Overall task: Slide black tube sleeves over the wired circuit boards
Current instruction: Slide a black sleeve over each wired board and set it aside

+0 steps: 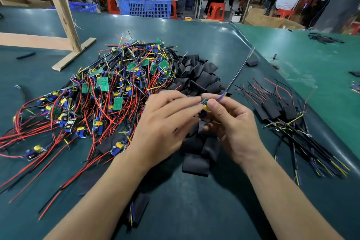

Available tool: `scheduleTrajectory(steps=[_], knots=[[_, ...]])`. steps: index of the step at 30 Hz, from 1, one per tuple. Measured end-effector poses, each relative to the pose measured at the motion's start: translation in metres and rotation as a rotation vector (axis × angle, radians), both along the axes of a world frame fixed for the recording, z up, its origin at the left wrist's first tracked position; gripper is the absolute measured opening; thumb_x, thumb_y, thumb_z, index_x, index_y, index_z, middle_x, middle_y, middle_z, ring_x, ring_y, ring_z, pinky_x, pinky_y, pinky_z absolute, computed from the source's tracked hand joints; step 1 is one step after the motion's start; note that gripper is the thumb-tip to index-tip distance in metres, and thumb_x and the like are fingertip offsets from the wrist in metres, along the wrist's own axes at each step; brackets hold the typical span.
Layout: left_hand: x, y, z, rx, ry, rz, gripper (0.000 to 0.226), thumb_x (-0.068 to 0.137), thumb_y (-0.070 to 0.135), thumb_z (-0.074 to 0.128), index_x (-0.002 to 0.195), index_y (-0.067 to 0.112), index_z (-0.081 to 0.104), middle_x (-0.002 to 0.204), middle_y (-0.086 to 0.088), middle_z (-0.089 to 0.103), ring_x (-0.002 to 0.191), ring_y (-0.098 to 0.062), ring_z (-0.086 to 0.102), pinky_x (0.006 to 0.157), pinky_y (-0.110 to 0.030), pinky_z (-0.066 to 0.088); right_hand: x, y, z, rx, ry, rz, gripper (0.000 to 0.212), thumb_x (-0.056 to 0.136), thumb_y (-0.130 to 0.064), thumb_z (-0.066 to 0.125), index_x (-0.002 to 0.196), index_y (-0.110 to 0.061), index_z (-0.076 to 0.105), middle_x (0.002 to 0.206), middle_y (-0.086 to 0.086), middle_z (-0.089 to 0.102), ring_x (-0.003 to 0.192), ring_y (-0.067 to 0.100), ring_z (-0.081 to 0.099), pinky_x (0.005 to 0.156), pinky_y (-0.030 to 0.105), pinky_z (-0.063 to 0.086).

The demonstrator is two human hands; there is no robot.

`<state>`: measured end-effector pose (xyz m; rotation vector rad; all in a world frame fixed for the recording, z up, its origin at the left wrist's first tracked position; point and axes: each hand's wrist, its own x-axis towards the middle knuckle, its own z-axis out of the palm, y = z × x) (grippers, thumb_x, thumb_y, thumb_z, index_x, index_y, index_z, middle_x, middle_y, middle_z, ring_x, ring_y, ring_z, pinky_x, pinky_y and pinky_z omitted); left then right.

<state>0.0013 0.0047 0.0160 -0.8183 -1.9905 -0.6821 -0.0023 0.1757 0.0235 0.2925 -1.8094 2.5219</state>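
A small wired circuit board with a yellow part is held above the table's middle, pinched between my left hand and my right hand. Its black cable runs up and to the right from my right fingers. Below my hands lie flat black tube sleeves, and more of them are heaped behind. A big tangle of bare boards with red and black wires fills the left. Sleeved boards lie in a bunch to the right.
A wooden frame stands on the green table mat at the back left. One sleeved piece lies near my left forearm. Loose sleeves sit at the right. Blue crates and seated people are behind the table.
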Motion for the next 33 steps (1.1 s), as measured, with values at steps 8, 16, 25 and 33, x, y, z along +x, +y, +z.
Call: scheduleTrajectory(steps=[8, 16, 25, 33], knots=[[0.008, 0.000, -0.003, -0.207, -0.379, -0.210, 0.033, 0.080, 0.042, 0.079, 0.090, 0.011, 0.074, 0.086, 0.003, 0.069, 0.080, -0.024, 0.059, 0.075, -0.040, 0.049, -0.014, 0.037, 0.015, -0.378, -0.061, -0.528, 0.015, 0.094, -0.016, 0.065, 0.081, -0.009, 0.061, 0.072, 0.010, 0.073, 0.060, 0.020, 0.069, 0.055, 0.023, 0.055], [0.009, 0.000, -0.009, -0.391, -0.660, -0.209, 0.056, 0.068, 0.064, 0.077, 0.110, 0.026, 0.075, 0.114, 0.017, 0.065, 0.109, -0.010, 0.052, 0.098, -0.035, 0.043, -0.016, 0.039, 0.013, -0.333, -0.046, -0.468, 0.013, 0.096, -0.018, 0.061, 0.089, -0.008, 0.063, 0.080, 0.009, 0.075, 0.063, 0.019, 0.071, 0.054, 0.022, 0.054], [0.007, -0.005, -0.005, -0.253, -0.583, -0.207, 0.028, 0.071, 0.032, 0.085, 0.093, 0.017, 0.078, 0.099, 0.011, 0.071, 0.099, -0.014, 0.060, 0.093, -0.039, 0.046, -0.013, 0.034, 0.016, -0.308, -0.084, -0.322, 0.018, 0.087, -0.005, 0.064, 0.104, -0.011, 0.065, 0.090, 0.012, 0.074, 0.074, 0.021, 0.070, 0.064, 0.024, 0.056], [0.002, -0.030, 0.008, 0.171, -0.396, -0.040, 0.026, 0.076, 0.020, 0.079, 0.099, 0.008, 0.074, 0.096, 0.008, 0.071, 0.092, -0.002, 0.066, 0.085, -0.019, 0.051, -0.009, 0.037, 0.021, -0.352, -0.077, -0.218, 0.036, 0.079, -0.011, 0.065, 0.115, -0.015, 0.064, 0.092, 0.009, 0.075, 0.074, 0.019, 0.071, 0.057, 0.019, 0.053]])
